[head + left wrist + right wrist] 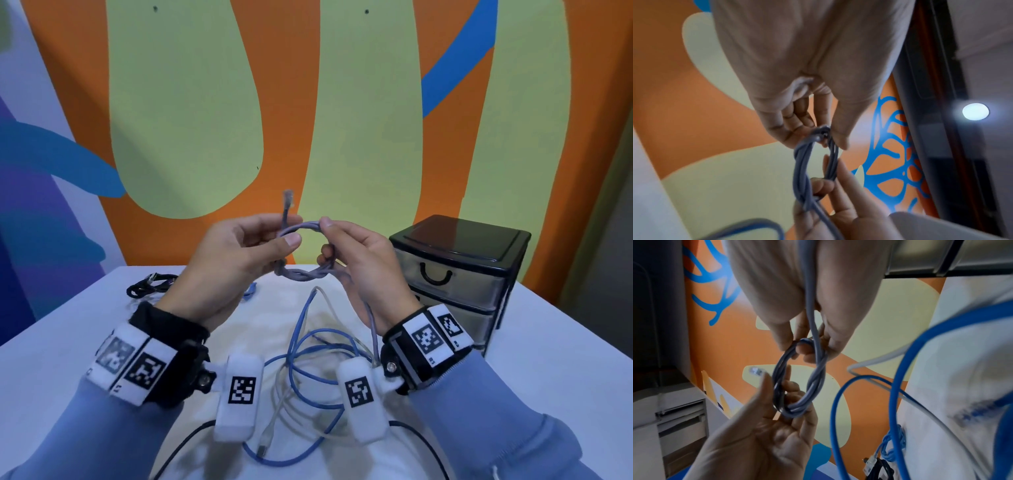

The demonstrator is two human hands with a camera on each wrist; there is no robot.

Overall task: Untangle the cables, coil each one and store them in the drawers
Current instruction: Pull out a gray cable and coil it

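Left hand (pixel 233 260): thumb and fingers pinching the coil's left side, plug end sticking up.
Right hand (pixel 359 260): fingers curled round the right side (tail trailing past the wrist).
Grey cable (pixel 301 250): small coil, held up above the table (pixel 548 377).
Blue cable (pixel 308 349): loose, tangled with a white one below.
Drawers (pixel 455 274): right, closed.
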